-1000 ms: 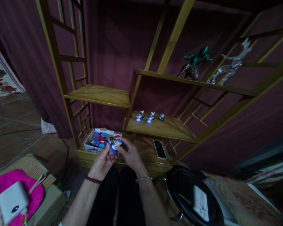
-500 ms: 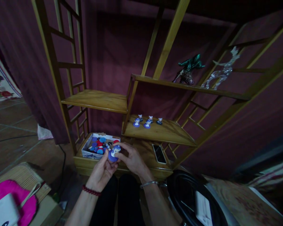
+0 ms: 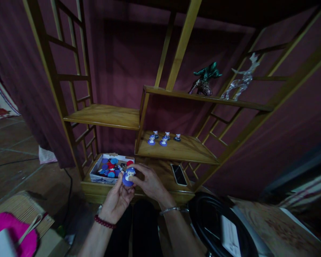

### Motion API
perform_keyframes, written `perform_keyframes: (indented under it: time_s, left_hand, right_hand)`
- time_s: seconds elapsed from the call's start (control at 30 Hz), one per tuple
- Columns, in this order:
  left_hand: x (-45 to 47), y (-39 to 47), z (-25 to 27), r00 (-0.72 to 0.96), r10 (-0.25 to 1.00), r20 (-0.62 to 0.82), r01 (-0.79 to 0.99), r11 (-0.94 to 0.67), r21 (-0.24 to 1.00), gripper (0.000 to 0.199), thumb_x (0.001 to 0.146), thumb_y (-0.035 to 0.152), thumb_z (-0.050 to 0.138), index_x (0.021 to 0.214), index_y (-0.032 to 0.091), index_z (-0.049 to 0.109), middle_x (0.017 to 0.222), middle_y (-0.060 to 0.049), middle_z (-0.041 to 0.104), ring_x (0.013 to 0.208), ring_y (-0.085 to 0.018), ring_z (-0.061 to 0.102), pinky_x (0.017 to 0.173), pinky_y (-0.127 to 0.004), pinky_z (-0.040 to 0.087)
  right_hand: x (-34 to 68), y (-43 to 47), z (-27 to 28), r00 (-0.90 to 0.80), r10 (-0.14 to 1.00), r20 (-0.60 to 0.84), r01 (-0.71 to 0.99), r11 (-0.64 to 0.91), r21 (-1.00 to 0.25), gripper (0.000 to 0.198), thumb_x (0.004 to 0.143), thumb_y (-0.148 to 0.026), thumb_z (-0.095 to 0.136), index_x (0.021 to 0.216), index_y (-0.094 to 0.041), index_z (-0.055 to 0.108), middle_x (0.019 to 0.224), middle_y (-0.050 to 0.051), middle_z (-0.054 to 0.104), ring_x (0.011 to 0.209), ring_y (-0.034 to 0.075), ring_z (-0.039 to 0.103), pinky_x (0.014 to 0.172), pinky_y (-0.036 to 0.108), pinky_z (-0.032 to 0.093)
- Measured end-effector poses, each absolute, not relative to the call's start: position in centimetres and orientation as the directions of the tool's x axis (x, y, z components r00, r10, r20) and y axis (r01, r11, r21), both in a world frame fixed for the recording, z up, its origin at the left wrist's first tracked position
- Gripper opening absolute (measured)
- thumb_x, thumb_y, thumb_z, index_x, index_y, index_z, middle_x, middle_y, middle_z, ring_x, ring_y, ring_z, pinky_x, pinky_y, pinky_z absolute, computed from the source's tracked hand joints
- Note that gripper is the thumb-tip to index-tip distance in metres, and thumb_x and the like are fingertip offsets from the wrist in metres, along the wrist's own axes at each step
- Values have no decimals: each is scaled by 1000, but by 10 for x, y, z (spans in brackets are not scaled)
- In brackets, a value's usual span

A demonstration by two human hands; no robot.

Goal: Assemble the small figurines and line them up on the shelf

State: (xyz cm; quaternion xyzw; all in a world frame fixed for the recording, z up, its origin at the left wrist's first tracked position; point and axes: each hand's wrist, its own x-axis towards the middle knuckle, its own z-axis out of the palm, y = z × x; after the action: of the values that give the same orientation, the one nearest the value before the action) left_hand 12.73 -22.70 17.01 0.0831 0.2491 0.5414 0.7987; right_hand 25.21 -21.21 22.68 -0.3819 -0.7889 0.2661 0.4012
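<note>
A small purple-haired figurine (image 3: 129, 175) on a round purple base is held between my two hands, in front of the box. My left hand (image 3: 118, 196), with a dark red bead bracelet at the wrist, grips the base from the left and below. From the right, my right hand (image 3: 147, 181) pinches the figurine's body between thumb and fingers. Just behind it, an open cardboard box (image 3: 101, 179) holds several figurines and red, blue and purple round bases. On the low right shelf (image 3: 176, 152) stand two purple-based figurines (image 3: 163, 141) and three dark-based ones (image 3: 177, 137).
A phone (image 3: 179, 175) lies on the bottom board, right of my hands. Higher up stand a green-and-brown statuette (image 3: 205, 79) and a clear glass deer (image 3: 240, 80). A black round-rimmed seat (image 3: 216, 221) is at lower right. A pink mat (image 3: 16, 228) lies at lower left.
The view has shifted slightly, so the shelving appears further left. Both hands still hold the figurine, which now looks a little more upright.
</note>
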Motion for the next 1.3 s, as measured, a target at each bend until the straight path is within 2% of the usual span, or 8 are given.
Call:
perform_keyframes:
  time_s: [0.27, 0.43, 0.63, 1.03, 1.3]
  left_hand:
    - [137, -232, 179, 280, 903, -325, -812, 403, 422, 19, 80, 28, 50, 80, 10, 56, 65, -5, 59, 56, -10, 56, 45, -18, 42]
    - [137, -237, 181, 251, 906, -342, -822, 386, 420, 13, 79, 22, 52, 82, 10, 56, 68, -5, 60, 55, -10, 56, 48, -18, 44]
    - [125, -249, 178, 184, 918, -352, -858, 325, 398, 11, 78, 21, 53, 77, 10, 55, 62, -4, 58, 51, -10, 55, 46, -18, 43]
    - [113, -281, 187, 137, 939, -315, -887, 258, 384, 13, 77, 18, 54, 82, 7, 58, 67, -7, 61, 57, -12, 58, 50, -19, 47]
    - [119, -309, 188, 208, 931, -300, -873, 315, 373, 16, 78, 17, 53, 86, 6, 59, 74, -10, 62, 62, -12, 59, 53, -18, 49]
  right_hand:
    - [265, -212, 230, -419, 829, 370, 443, 543, -714, 32, 74, -22, 57, 106, -24, 56, 103, 2, 60, 95, 16, 54, 84, 29, 41]
    - [263, -213, 232, -440, 824, 356, 423, 540, -727, 30, 75, -21, 54, 105, -24, 56, 102, 1, 60, 93, 16, 54, 83, 27, 41]
    - [249, -216, 226, -484, 811, 329, 372, 531, -761, 31, 75, -22, 52, 107, -23, 55, 102, 1, 61, 93, 17, 55, 84, 28, 41]
    - [235, -242, 228, -501, 783, 368, 296, 555, -778, 35, 77, -25, 52, 112, -22, 52, 111, 4, 57, 98, 18, 52, 85, 31, 41]
    - [244, -271, 219, -451, 819, 355, 291, 511, -809, 40, 76, -25, 54, 116, -23, 49, 105, 3, 58, 89, 16, 55, 80, 30, 44]
